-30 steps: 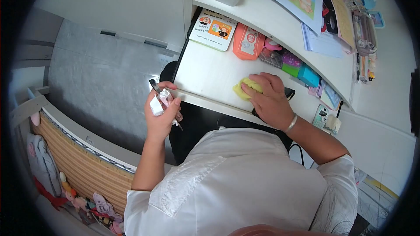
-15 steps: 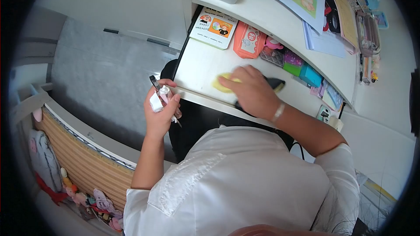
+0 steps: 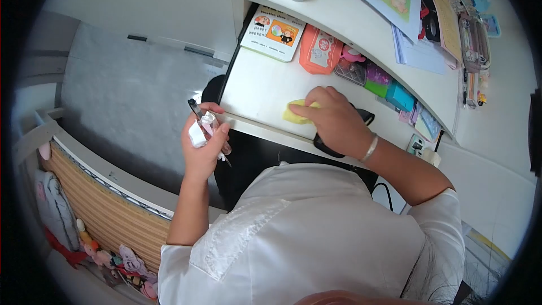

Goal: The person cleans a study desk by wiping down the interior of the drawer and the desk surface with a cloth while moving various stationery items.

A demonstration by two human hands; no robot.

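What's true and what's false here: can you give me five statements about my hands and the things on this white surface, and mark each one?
1. The right hand has a yellow cloth at its fingers. True.
2. The left hand is empty. False: it holds a dark pen-like item and something white and crumpled.
3. The silver bracelet is on the left wrist. False: it is on the right.
4. The orange pouch lies beside the "HAPPY WEEKEND" booklet. True.
5. The yellow cloth covers the booklet. False: they lie apart.
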